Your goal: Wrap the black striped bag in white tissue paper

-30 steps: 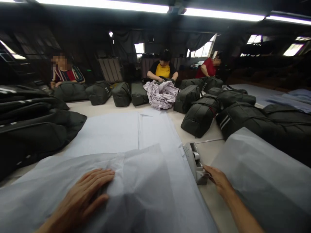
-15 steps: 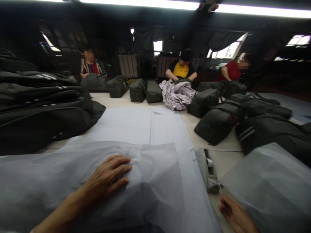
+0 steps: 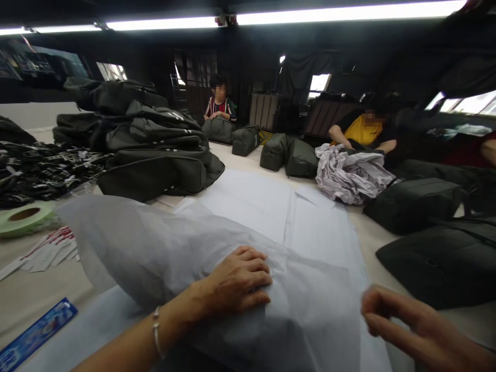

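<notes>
Head view, from the left: a pale green tape roll [image 3: 25, 218] lies well left of the left hand [image 3: 240, 281], which presses flat, fingers spread, on thin white crumpled tissue paper [image 3: 163, 243]. The right hand [image 3: 411, 330], blurred, seems open and empty just right of it. Such flimsy paper could tear or slide under uneven pressure.

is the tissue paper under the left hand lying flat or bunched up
Bunched up. The pale grey tissue paper rises in a creased mound under the left hand, while the flat white sheets behind it lie smooth on the table.
</notes>
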`<state>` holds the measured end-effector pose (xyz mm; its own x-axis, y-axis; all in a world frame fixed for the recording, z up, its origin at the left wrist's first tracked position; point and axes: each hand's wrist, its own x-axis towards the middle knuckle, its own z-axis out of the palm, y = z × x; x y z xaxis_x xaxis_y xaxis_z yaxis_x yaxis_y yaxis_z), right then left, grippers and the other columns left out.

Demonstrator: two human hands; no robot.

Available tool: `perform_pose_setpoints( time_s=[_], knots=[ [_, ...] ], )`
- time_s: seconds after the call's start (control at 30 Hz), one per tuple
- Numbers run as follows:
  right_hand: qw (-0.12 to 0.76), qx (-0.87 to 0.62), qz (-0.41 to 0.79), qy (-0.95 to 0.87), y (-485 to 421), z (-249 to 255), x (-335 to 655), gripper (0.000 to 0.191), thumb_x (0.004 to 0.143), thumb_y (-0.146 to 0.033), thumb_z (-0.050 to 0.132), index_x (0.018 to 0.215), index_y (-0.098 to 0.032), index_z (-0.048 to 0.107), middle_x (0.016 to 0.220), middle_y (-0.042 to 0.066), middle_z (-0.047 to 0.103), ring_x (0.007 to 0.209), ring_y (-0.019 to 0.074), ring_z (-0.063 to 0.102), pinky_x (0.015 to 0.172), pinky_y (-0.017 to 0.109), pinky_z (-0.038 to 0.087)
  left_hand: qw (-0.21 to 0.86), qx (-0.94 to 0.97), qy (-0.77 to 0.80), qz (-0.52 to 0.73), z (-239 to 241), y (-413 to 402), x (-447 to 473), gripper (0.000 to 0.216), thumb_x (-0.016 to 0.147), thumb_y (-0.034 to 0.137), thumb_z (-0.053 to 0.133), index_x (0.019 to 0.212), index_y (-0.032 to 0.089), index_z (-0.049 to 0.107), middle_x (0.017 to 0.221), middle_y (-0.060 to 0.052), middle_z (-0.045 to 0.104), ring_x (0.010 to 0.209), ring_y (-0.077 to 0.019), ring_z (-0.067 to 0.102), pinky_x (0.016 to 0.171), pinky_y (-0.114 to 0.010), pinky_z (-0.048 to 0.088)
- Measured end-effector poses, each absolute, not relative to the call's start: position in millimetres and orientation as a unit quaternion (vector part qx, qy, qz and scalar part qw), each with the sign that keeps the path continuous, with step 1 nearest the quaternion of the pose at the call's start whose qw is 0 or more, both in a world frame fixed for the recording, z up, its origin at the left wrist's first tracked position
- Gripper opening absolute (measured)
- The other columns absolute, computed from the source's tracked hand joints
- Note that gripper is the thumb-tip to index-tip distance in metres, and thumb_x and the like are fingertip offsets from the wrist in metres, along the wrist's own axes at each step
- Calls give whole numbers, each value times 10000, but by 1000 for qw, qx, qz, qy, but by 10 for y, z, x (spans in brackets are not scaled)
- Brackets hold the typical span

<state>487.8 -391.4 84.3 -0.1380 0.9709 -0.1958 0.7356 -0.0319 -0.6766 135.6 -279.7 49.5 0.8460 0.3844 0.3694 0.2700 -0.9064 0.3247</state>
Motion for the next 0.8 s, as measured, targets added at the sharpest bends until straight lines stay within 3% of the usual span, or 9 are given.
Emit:
perform_pose_setpoints(
  time_s=[0.1, 0.17, 0.3, 0.43, 0.53, 0.67, 0.73, 0.8],
  knots=[
    [32, -532, 419, -735, -3164, 1386, 4099, 94, 799, -294, 624, 758, -210, 629, 705, -39, 612, 669, 122, 531, 594, 224, 405, 135, 953, 171, 210, 515, -2787, 1360, 254, 930, 449, 598, 1060, 232, 619, 1079, -3, 694, 1187, -216, 544, 1064, -377, 305],
    [-50, -507, 386, -769, -2719, 1494, 3717, 60, 730, -271, 656, 748, -215, 646, 644, -59, 599, 599, 108, 502, 515, 225, 328, 138, 953, 173, 207, 542, -2788, 1359, 241, 926, 445, 606, 1045, 236, 612, 1067, 4, 694, 1181, -213, 542, 1060, -377, 305],
    [-179, -464, 245, -832, -2179, 1315, 3397, 128, 658, -327, 738, 757, -250, 714, 663, -40, 665, 625, 154, 583, 534, 253, 318, 156, 950, 179, 204, 570, -2794, 1355, 216, 931, 437, 599, 968, 224, 597, 1022, 13, 693, 1123, -203, 561, 1057, -370, 310],
    [-244, -427, 168, -854, -2037, 1149, 3307, 283, 672, -463, 800, 830, -239, 728, 733, 23, 711, 712, 245, 665, 577, 294, 373, 163, 948, 182, 202, 565, -2793, 1360, 238, 919, 447, 614, 903, 212, 582, 956, 26, 681, 1088, -196, 564, 1042, -365, 324],
    [-242, -447, 120, -853, -1927, 1056, 3365, 657, 559, -637, 838, 1016, -193, 675, 801, 79, 714, 762, 316, 674, 626, 341, 427, 151, 952, 185, 193, 573, -2794, 1362, 227, 921, 428, 616, 878, 208, 579, 957, 18, 673, 1081, -198, 563, 1038, -368, 329],
    [-168, -495, 302, -797, -1673, 792, 3779, 912, 489, -697, 831, 1232, -232, 580, 992, 67, 703, 865, 294, 664, 726, 360, 489, 149, 953, 193, 181, 589, -2798, 1357, 214, 917, 421, 623, 915, 212, 577, 1000, 27, 674, 1151, -200, 537, 1082, -370, 285],
    [-102, -519, 392, -752, -1621, 641, 4040, 994, 536, -663, 825, 1359, -208, 499, 1219, 119, 641, 1074, 312, 615, 882, 392, 489, 149, 953, 196, 178, 589, -2797, 1355, 207, 915, 416, 626, 914, 216, 571, 1008, 33, 674, 1191, -197, 518, 1096, -361, 266],
    [-12, -507, 463, -727, -1667, 510, 4219, 1067, 602, -645, 798, 1465, -180, 378, 1445, 158, 476, 1307, 322, 456, 1066, 428, 387, 150, 953, 195, 177, 587, -2793, 1355, 197, 918, 410, 622, 920, 220, 570, 1027, 37, 675, 1203, -190, 512, 1103, -350, 257]
  ],
)
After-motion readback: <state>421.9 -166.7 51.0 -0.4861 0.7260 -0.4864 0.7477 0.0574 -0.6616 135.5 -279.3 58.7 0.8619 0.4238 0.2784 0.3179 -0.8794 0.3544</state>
